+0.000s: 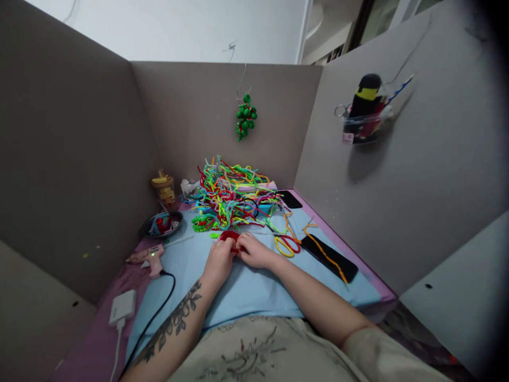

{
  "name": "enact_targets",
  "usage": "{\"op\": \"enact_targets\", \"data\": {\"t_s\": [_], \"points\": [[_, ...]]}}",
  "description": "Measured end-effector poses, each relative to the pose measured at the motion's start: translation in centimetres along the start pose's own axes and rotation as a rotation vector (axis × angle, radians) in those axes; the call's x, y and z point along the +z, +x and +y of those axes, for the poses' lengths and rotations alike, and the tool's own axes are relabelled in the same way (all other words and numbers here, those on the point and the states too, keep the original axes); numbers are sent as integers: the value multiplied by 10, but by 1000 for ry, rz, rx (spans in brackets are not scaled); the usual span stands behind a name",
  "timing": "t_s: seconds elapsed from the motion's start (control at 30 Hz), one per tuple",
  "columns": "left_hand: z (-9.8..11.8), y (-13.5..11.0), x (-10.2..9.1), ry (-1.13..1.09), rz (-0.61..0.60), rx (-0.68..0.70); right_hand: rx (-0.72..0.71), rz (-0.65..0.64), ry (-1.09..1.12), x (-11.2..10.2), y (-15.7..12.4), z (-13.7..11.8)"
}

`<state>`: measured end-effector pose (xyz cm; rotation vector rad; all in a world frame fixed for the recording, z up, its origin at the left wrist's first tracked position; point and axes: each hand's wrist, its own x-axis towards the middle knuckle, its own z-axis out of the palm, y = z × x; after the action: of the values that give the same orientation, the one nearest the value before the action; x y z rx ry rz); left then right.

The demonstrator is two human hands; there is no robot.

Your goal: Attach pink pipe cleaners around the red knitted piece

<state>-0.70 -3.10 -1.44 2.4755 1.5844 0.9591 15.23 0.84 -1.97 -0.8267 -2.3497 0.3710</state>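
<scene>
My left hand (pixel 221 254) and my right hand (pixel 252 251) meet over the blue cloth (pixel 254 286), fingers closed on a red pipe-cleaner piece (pixel 229 234). Part of the piece is hidden behind my fingers. Close to its left lies a small bright green bit (pixel 215 235). Just beyond my hands, a green pipe-cleaner figure (pixel 203 223) rests in front of a big tangle of multicoloured pipe cleaners (pixel 234 196). Scissors with yellow and red handles (pixel 287 246) lie to the right of my right hand.
At left are a pink glue gun (pixel 153 257) with a lit green light, a white power adapter (pixel 123 306), a dark bowl (pixel 175 225) and a lidded cup (pixel 164 188). An orange pipe cleaner (pixel 328 256) crosses a black phone (pixel 345 265) at right. Grey panels enclose the table.
</scene>
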Motion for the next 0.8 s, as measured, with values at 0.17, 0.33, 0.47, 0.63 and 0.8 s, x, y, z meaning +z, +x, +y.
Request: {"op": "enact_targets", "data": {"t_s": [0.17, 0.33, 0.47, 0.63, 0.8], "points": [[1, 0, -1, -98, 41, 9, 33, 53, 129, 1, 0, 0], [4, 2, -10, -321, 403, -37, 419, 161, 791, -1, 2, 4], [1, 6, -11, -659, 541, -296, 643, 263, 1519, -14, 3, 11], [3, 11, -8, -1365, 334, -654, 702, 261, 1886, -22, 4, 8], [5, 15, -12, -1768, 149, -774, 699, 153, 1897, -11, 5, -1]]}}
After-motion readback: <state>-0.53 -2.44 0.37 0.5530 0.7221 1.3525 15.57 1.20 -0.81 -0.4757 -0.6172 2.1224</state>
